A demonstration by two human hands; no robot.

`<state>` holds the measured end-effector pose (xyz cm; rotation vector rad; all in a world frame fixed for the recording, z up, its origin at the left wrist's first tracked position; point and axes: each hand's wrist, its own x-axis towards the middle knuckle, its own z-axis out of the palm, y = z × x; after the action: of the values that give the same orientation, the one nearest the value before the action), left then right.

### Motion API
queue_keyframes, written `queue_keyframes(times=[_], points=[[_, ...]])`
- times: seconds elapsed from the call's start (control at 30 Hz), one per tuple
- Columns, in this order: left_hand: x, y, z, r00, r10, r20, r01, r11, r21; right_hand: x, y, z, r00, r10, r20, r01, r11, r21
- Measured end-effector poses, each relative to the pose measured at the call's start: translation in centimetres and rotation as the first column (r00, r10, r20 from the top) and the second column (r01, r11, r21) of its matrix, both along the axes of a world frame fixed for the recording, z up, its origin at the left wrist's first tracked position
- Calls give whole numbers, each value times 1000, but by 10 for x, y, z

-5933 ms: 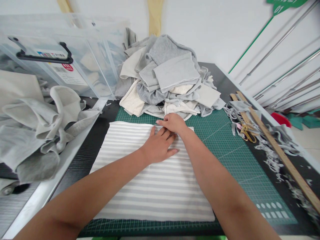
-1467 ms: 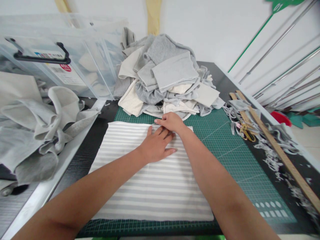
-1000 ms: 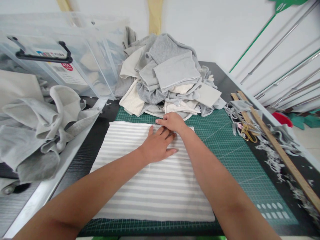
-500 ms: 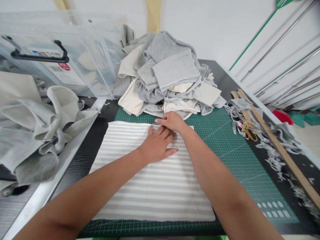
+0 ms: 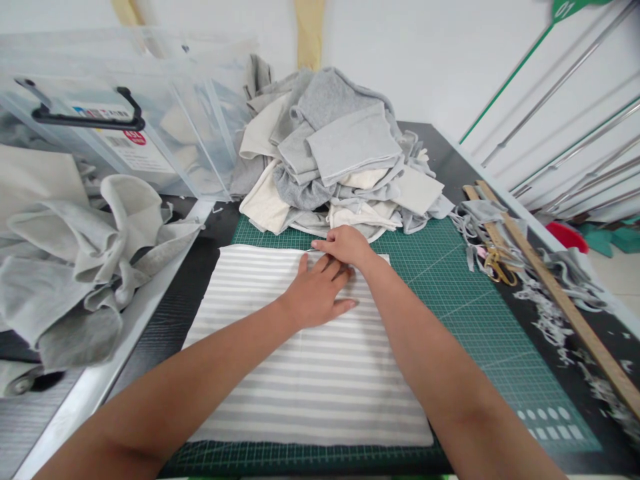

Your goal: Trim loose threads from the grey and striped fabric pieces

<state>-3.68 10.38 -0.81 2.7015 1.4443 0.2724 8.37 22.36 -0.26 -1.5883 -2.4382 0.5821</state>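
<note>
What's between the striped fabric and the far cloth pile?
In the head view, a strip of green cutting mat lies between the striped fabric and pile, partly hidden by the right hand.

there is one left hand (image 5: 315, 292) and one right hand (image 5: 347, 245); one striped cloth (image 5: 310, 380); one green cutting mat (image 5: 445, 313); two heaps of cloth (image 5: 345, 143); one black handle (image 5: 90, 121); two wooden strips (image 5: 600, 349); one pair of scissors (image 5: 494, 260); two yellow strips (image 5: 309, 33)

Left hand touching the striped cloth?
Touching: the head view shows the left hand laid on the striped cloth, fingers spread, no gap visible beneath.
</note>
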Motion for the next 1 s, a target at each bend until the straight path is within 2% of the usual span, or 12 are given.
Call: queue_keyframes(times=[0.17, 0.43, 0.6, 1.0], points=[[0, 0, 0, 1000, -4, -9, 4, 1000, 8, 2, 1, 4, 1000, 29, -8, -29, 999, -25], [1, 1, 0, 1000, -6, -17, 6, 1000, -8, -5, -1, 1, 999, -17, 49, 16, 1000, 24], [1, 0, 0, 1000, -6, -3, 6, 1000, -6, -5, -4, 0, 998, 0, 62, -4, 997, 71], [1, 0, 0, 1000, -8, -22, 8, 1000, -1, -6, -6, 3, 999, 12, 35, -14, 998, 57]])
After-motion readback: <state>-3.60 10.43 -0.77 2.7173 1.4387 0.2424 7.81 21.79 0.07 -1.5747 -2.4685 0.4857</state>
